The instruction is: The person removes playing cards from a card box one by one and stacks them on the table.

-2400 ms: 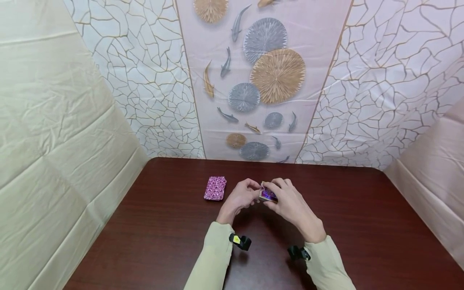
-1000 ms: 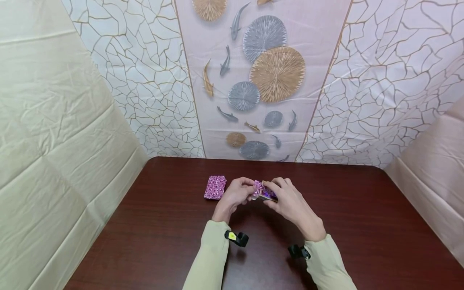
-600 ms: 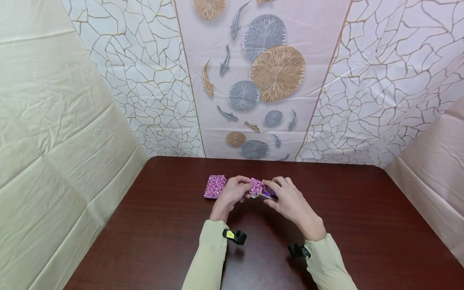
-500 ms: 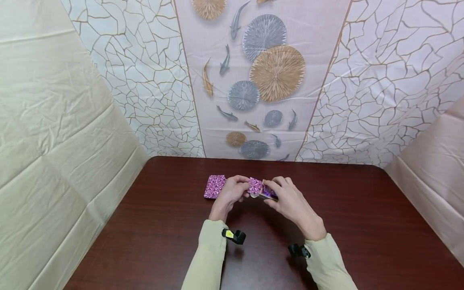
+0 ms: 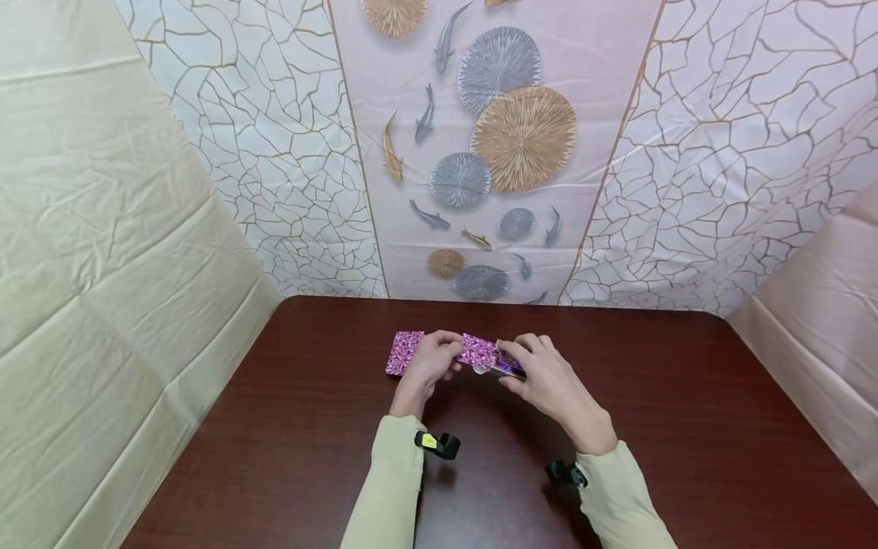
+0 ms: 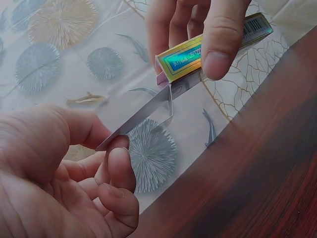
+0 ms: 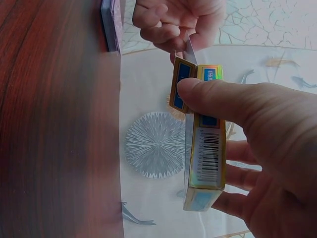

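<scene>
In the head view my left hand [image 5: 427, 367] pinches the outer end of a thin pink-and-white patterned playing card [image 5: 478, 351], perhaps a few together. The card's other end is inside a small shiny card box [image 5: 510, 369], which my right hand [image 5: 554, 389] grips above the table. The left wrist view shows the card [image 6: 141, 115] edge-on, between thumb and fingers. In the right wrist view the thumb presses the gold-edged box [image 7: 207, 158] near its opened flap [image 7: 181, 82]. A stack of matching pink cards [image 5: 402, 352] lies on the table, just left of my left hand.
The dark red-brown wooden table [image 5: 274, 457] extends around both arms. Behind it hangs a cloth printed with fish and round leaves [image 5: 459, 229]. Pale cloth walls [image 5: 103, 305] stand on both sides.
My left hand has moved left, drawing the pink card farther out of the box. It now partly covers the stack's right edge. The right hand and box have stayed nearly still.
</scene>
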The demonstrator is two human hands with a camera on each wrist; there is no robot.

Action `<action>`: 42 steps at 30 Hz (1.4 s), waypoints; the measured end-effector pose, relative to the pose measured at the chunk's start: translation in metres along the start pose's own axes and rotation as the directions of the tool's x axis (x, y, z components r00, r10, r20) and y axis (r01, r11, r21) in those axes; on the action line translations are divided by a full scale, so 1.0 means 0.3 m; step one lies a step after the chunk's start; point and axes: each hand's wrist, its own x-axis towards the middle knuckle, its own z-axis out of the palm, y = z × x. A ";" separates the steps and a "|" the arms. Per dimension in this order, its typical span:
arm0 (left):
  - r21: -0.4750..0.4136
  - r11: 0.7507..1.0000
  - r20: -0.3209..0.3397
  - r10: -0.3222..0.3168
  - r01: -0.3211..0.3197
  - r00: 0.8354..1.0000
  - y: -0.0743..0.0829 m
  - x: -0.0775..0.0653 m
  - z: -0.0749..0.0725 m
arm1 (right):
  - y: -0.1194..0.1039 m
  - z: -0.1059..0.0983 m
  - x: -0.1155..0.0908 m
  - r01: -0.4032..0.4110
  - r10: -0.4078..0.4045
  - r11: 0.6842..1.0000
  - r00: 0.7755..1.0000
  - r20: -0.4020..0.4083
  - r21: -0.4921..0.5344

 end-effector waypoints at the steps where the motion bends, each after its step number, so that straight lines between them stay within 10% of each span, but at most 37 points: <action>1: -0.001 1.000 -0.003 -0.002 0.002 1.000 -0.001 0.001 -0.001 | 0.000 0.000 0.000 0.000 0.000 1.000 1.000 0.001 -0.001; 42: 0.114 0.993 -0.127 -0.003 0.017 0.992 0.020 0.056 -0.142 | 0.017 -0.009 -0.007 -0.004 0.004 1.000 1.000 -0.024 -0.010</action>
